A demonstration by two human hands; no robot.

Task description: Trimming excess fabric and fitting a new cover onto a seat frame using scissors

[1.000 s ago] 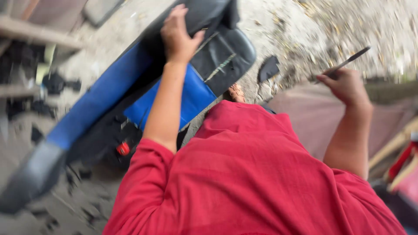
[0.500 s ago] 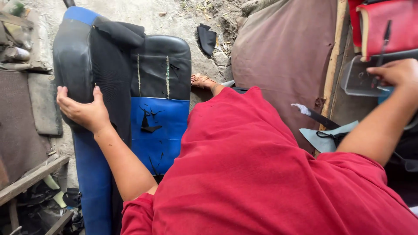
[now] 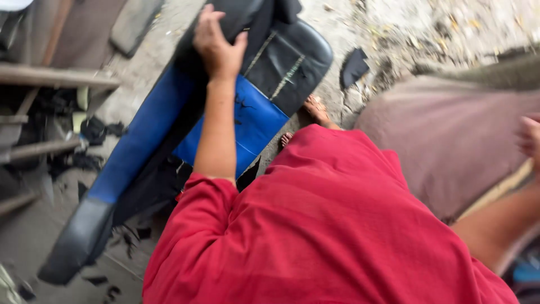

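My left hand (image 3: 216,48) presses flat on the black upper part of a long blue and black padded seat (image 3: 256,121) that lies on the ground in front of me. The seat's black cover is torn and stitched in places. My right hand (image 3: 529,138) is at the right edge of the view, blurred, over a brownish padded cushion (image 3: 450,141); whether it holds anything cannot be made out. My red shirt (image 3: 337,225) fills the lower middle, and my bare foot (image 3: 318,110) shows beside the seat.
Wooden bars and a bench frame (image 3: 56,79) stand at the left with dark scraps beneath. A black scrap of cover material (image 3: 353,67) lies on the sandy ground (image 3: 427,28) behind the seat. More torn bits litter the floor at lower left.
The view has swung, so the seat now runs diagonally. My left hand has shifted from the seat's side edge to its black top. My right hand has left the red case and tool.
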